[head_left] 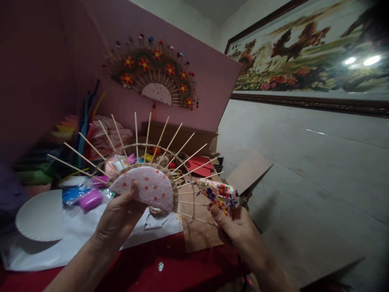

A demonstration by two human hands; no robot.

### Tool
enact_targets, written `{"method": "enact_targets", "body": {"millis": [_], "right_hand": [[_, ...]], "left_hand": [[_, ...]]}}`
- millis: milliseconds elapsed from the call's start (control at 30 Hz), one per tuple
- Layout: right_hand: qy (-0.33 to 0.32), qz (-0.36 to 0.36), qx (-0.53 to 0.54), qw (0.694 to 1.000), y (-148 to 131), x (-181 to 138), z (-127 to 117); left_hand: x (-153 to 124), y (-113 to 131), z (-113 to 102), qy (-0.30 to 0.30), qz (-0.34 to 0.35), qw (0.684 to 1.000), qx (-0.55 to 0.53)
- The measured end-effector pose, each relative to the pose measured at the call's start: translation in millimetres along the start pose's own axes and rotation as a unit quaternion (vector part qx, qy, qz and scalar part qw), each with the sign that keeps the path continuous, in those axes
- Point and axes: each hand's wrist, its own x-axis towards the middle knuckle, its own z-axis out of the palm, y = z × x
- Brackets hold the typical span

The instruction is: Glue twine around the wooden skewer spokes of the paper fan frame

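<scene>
My left hand (124,211) grips a half-round fan base (148,184) covered in white cloth with red dots, thumb on its face. Thin wooden sticks (179,129) spread outward from the curved edge. Jute twine (165,150) runs along that edge and in a wider arc across the sticks. Closed around a hot glue gun (220,192) with a colourful flower pattern is my right hand (232,225). The gun's nozzle points left, close to the outer twine among the right-hand sticks. Whether the nozzle touches the twine I cannot tell.
A decorated fan (158,77) hangs on a pink board behind. Packets of coloured clay (91,198) and a white half disc (41,215) lie at left. Cardboard (203,235), red sheets (200,165) and a small clear disc (160,266) are on the red-covered table.
</scene>
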Motion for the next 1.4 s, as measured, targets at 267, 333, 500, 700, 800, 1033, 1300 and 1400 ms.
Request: {"method": "enact_targets", "body": {"millis": [267, 333, 500, 700, 800, 1033, 1300, 1400], "right_hand": [[0.009, 0.001, -0.044, 0.999, 4.1, 0.9, -0.7], [0.004, 0.003, -0.047, 0.999, 3.6, 1.1, -1.3], [-0.014, 0.004, -0.049, 0.999, -0.1, 0.1, -1.6], [-0.009, 0.005, -0.045, 0.999, -4.0, -0.9, -0.7], [-0.006, 0.008, -0.047, 0.999, -4.2, -0.6, -0.6], [-0.01, 0.009, -0.045, 0.999, 2.5, 0.8, -2.3], [0.008, 0.003, -0.056, 0.998, -1.2, 0.5, -1.9], [0.003, -0.007, -0.052, 0.999, -1.7, 0.6, -1.9]], "left_hand": [[-2.7, 0.5, 1.5, -0.009, -0.003, 1.0, 0.003], [-2.6, 0.3, 1.3, -0.015, 0.0, 1.0, 0.008], [-1.8, -0.5, 0.8, -0.025, 0.001, 1.0, 0.013], [-2.0, -0.2, -2.2, -0.023, 0.003, 1.0, 0.003], [-1.2, -0.6, -3.7, -0.027, -0.001, 1.0, -0.003], [-0.1, -2.9, -4.4, -0.042, 0.001, 0.999, -0.007], [0.3, -2.5, -5.1, -0.036, 0.004, 0.999, -0.007], [0.4, -2.9, -4.7, -0.036, 0.003, 0.999, -0.008]]}}
